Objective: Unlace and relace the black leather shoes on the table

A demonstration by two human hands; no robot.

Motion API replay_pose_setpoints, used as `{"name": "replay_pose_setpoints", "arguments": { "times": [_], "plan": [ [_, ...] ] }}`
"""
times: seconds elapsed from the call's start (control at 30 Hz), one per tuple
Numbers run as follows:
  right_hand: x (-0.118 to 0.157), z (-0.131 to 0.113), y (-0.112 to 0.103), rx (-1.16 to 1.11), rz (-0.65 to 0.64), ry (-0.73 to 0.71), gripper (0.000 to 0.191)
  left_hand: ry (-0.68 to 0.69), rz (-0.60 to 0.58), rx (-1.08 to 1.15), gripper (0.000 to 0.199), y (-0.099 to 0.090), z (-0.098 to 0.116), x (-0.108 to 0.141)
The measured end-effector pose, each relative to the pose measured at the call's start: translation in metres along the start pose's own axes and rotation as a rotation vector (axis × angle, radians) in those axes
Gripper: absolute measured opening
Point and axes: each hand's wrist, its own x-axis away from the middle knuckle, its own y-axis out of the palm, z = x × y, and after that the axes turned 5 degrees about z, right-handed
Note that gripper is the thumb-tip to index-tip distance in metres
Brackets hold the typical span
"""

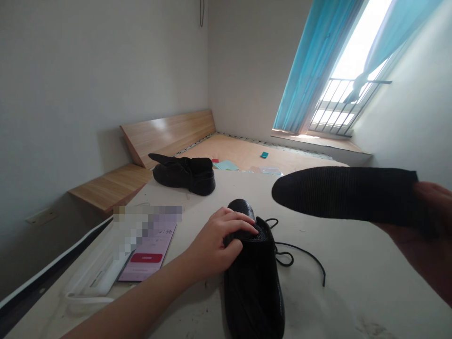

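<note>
A black lace-up shoe (252, 287) lies on the white table, its heel opening toward the bottom edge and its loose laces spread to the right. My left hand (221, 240) is on the shoe's tongue and front, fingers curled over it. At the right, my right hand (420, 235) grips the heel end of a black ribbed insole (339, 193), held up above the table with its rounded tip pointing left. A second black shoe (183, 176) stands at the table's far left, with a dark insole lying on top of it.
A phone (148, 252) with a lit screen and a clear plastic pouch (95, 278) lie on the table's left side. Beyond the table (243, 186) are a bed (243, 148) with small items, a wooden headboard (169, 134) and a window with blue curtains (310, 66).
</note>
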Motion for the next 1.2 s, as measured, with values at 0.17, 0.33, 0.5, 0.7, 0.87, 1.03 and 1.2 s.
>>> {"name": "replay_pose_setpoints", "arguments": {
  "times": [0.17,0.33,0.5,0.7,0.87,1.03,1.2],
  "plan": [
    [0.019,-0.026,0.027,-0.121,0.182,0.106,0.008,0.030,-0.033,0.014,0.033,-0.002,0.003,0.000],
    [0.027,-0.040,0.065,0.123,-0.449,-0.206,0.014,0.032,-0.029,0.016,0.023,-0.003,-0.003,0.002],
    [0.024,-0.032,0.083,0.105,-0.846,-0.211,0.019,-0.105,0.017,0.114,0.036,-0.001,-0.012,-0.001],
    [0.021,-0.022,0.078,0.011,-0.921,-0.181,0.023,-0.130,0.031,0.048,0.029,0.000,-0.007,-0.004],
    [0.027,-0.015,0.081,0.255,-0.713,-0.413,0.019,-0.175,0.104,0.031,0.028,0.001,-0.009,-0.003],
    [0.034,-0.009,0.088,0.357,-0.764,-0.490,0.029,-0.184,0.170,-0.008,0.032,0.004,-0.011,-0.002],
    [0.034,-0.006,0.092,0.378,-0.773,-0.544,0.030,-0.179,0.178,0.008,0.032,0.004,-0.009,-0.002]
  ]
}}
